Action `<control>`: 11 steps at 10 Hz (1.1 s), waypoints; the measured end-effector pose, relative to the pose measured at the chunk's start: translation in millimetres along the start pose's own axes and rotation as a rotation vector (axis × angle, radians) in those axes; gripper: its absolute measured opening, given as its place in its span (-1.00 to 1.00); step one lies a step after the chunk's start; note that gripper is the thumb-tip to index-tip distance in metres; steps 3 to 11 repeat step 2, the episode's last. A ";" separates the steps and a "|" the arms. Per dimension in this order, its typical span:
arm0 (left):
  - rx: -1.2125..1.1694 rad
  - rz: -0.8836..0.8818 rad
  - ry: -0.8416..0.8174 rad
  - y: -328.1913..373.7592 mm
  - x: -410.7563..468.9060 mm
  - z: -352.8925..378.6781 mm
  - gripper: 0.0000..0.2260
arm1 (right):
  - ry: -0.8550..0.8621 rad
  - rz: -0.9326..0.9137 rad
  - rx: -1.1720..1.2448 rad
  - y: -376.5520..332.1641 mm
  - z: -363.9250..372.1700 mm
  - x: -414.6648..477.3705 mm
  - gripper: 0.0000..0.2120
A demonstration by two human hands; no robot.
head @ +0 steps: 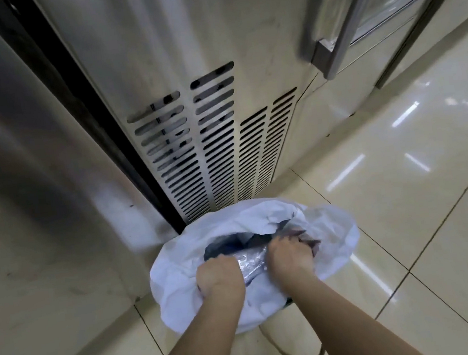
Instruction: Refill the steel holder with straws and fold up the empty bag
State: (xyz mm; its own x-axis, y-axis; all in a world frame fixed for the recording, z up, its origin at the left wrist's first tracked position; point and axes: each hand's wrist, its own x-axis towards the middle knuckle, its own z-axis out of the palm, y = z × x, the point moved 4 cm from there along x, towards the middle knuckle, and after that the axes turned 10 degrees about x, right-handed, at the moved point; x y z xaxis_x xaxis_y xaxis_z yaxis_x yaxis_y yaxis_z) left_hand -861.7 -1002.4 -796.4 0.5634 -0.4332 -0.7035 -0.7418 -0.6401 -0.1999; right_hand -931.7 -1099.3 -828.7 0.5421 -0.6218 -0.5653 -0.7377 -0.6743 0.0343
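Below, on glossy cream floor tiles (404,185), a bin lined with a white plastic bag (180,275) stands at six o'clock of a vented steel cabinet (209,151). Left hand (217,276) and right hand (288,256), fingers curled tight, press a crumpled clear plastic bag (252,263) into its mouth.

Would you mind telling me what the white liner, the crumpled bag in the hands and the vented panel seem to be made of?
White liner: thin matte plastic film, softly creased. Crumpled bag: clear glossy plastic, shiny wrinkles. Vented panel: probably brushed stainless steel, with a dull sheen and punched slots.
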 end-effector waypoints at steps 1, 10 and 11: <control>-0.009 0.022 0.133 -4.2 -15.1 -18.6 -0.67 | 0.036 -0.080 -0.006 0.0 -21.0 -11.9 -0.63; -0.121 -0.031 0.330 -22.8 -46.7 -47.6 -0.74 | 0.157 -0.163 0.149 4.9 -55.4 -34.7 -0.62; -0.121 -0.031 0.330 -22.8 -46.7 -47.6 -0.74 | 0.157 -0.163 0.149 4.9 -55.4 -34.7 -0.62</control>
